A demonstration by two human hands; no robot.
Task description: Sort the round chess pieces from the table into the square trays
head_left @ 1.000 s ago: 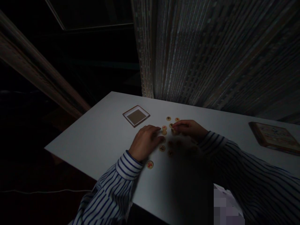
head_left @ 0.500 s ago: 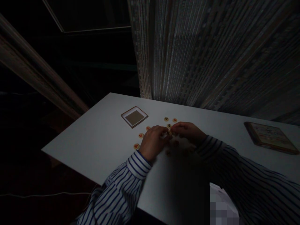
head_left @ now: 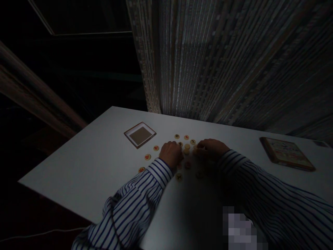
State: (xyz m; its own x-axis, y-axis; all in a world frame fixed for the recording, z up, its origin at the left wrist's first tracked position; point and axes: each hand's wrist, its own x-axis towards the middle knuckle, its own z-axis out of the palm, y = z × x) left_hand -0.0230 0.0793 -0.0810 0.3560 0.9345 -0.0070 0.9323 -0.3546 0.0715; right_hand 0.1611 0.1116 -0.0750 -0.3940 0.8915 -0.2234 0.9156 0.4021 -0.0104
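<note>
parted since earlier, curled hands, grip unclear, sit amid round yellowish pieces marked red or black.

A long curtain behind a white table suggests a dim home room.

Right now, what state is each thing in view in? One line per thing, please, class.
Left hand: fingers bent down, grip hidden
Right hand: fingers bent, grip unclear in shadow
Red-marked pieces: marked side up
Black-marked pieces: marked side up
Plain pieces: no marks showing
Shallow tray: open side up
Flat case: picture side up
Curtain: hanging down
</note>
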